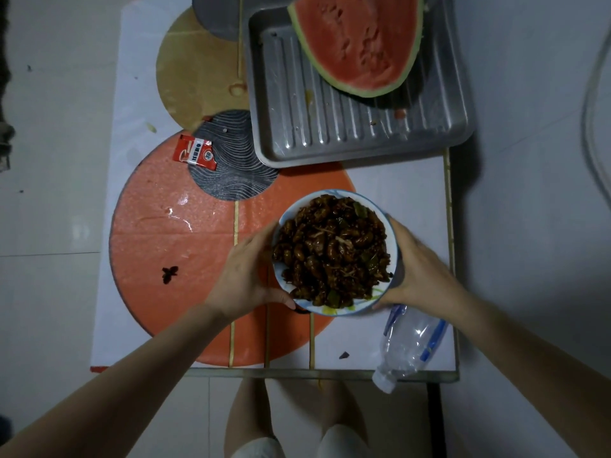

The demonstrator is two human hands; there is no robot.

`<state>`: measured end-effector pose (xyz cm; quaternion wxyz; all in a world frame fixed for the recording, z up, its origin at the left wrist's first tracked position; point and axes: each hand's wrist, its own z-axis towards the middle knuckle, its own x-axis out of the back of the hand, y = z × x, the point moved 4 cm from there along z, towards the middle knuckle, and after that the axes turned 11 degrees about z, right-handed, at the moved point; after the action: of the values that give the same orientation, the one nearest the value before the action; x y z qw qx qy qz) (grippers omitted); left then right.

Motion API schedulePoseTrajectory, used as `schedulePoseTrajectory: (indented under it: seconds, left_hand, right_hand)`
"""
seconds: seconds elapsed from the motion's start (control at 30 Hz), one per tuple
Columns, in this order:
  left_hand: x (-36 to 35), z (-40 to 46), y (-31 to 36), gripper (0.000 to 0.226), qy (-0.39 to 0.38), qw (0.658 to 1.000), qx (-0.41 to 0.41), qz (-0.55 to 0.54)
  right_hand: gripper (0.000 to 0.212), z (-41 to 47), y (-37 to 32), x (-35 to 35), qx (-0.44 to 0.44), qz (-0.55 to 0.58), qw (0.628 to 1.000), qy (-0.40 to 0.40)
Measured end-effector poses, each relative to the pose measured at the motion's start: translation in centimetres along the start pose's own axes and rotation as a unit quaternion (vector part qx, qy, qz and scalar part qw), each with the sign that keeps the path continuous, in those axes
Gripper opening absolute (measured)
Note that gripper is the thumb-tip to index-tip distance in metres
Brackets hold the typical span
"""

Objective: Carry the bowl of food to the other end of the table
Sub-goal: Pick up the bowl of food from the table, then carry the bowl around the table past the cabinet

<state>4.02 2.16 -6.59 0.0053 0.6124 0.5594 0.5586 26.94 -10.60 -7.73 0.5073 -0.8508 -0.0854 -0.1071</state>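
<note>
**A:** Where does your white round ceramic bowl heaped with dark brown glazed food (334,251) sit relative to your grip?

**B:** Right between the two. Your left hand (246,276) cups its left wall, your right hand (420,269) cups its right wall, and both are clamped on the rim from opposite sides. I can't tell whether the base is lifted or touching the patterned tabletop (396,183).

**A:** Which hand is nearer?

**B:** Neither; it's an even hold, so keep the bowl level, since the food is piled above the rim.

**A:** And the way forward?

**B:** Beyond your grip, straight ahead, lies the ribbed grey metal tray (330,133) holding a cut red watermelon half (360,41). The clear plastic water bottle (410,348) lies just behind your right hand. I'd judge you must carry past the tray's left side.
</note>
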Motion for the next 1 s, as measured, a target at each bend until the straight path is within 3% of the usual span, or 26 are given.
schedulePoseTrajectory:
  seconds: [0.3, 0.5, 0.73, 1.0]
  left_hand:
    - [6.4, -4.5, 3.1, 0.120, 0.012, 0.994, -0.026, -0.109]
    - [14.6, -9.0, 7.6, 0.112, 0.045, 0.985, -0.034, -0.164]
    - [23.8, -13.2, 11.1, 0.119, 0.063, 0.970, -0.074, -0.221]
    - [33.7, -17.6, 8.4, 0.111, 0.037, 0.953, -0.135, -0.267]
  right_hand:
    - [0.140, -4.3, -6.7, 0.7, -0.002, 0.084, 0.996, -0.012]
    - [0.131, -7.7, -16.6, 1.6, 0.064, 0.116, 0.991, -0.002]
    - [0.124, -10.1, -27.5, 1.7, 0.126, 0.116, 0.985, -0.009]
    - [0.122, -10.8, -37.0, -4.4, 0.160, 0.158, 0.974, 0.016]
